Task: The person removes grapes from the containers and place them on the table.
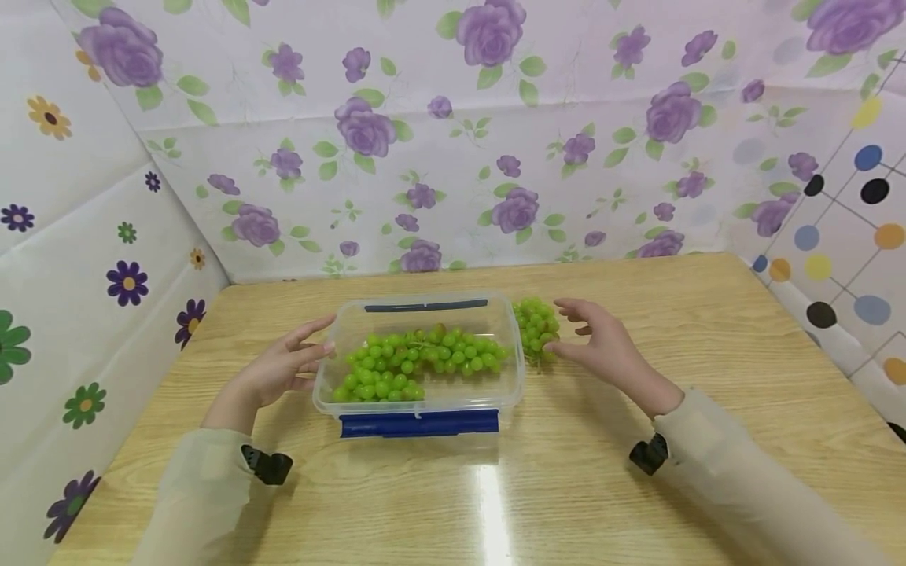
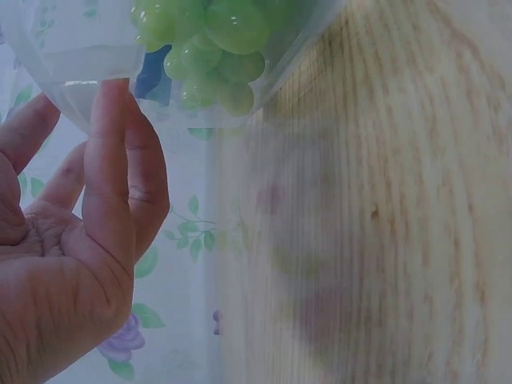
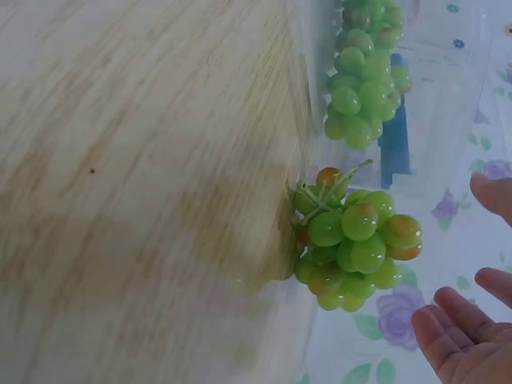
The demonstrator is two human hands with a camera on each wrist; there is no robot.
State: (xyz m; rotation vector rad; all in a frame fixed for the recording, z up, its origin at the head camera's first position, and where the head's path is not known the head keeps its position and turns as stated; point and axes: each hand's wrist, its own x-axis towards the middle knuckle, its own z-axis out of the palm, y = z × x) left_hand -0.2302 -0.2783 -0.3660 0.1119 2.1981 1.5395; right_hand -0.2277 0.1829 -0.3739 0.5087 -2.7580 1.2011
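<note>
A clear plastic container (image 1: pixel 467 395) with blue side latches stands on the table, holding green grapes (image 1: pixel 382 363) in clusters. At its left end is my left hand (image 1: pixel 272 368), fingers extended and fingertips at the wall; the left wrist view shows them against the clear plastic (image 2: pixel 88 62). Just right of the container lies a separate bunch of green grapes (image 1: pixel 535 326), some tinged orange in the right wrist view, its stem toward the container. Beside this bunch my right hand (image 1: pixel 602 346) is spread, thumb and fingers apart, holding nothing.
The light wood table (image 1: pixel 580 487) reaches back to a wall covering with purple roses (image 1: pixel 517 211). Patterned side sheets stand at left and right. Each sleeve carries a small black wrist camera, one on the left (image 1: pixel 267 464) and one on the right (image 1: pixel 649 454).
</note>
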